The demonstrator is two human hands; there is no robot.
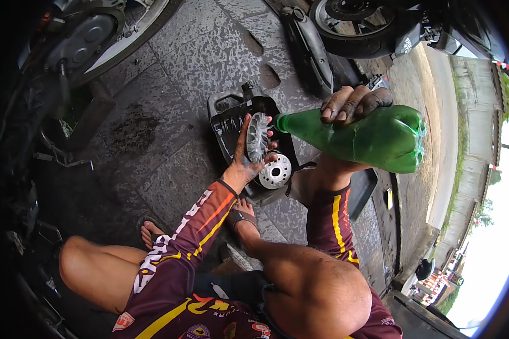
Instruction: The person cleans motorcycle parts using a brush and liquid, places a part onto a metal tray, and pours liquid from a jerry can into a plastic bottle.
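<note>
The finned disc [258,137] stood left of the bottle [353,138] (its neck toward the disc), above the tray [263,103]. The holed drum [275,175] sat in the tray's near right part.

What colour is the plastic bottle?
The bottle is translucent green, showing best in the head view.

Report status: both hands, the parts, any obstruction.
Left hand holding finned metal wheel. Right hand gripping green bottle, neck pointed at the wheel. Black plastic casing beneath left hand. No obstruction visible between neck and wheel.
</note>
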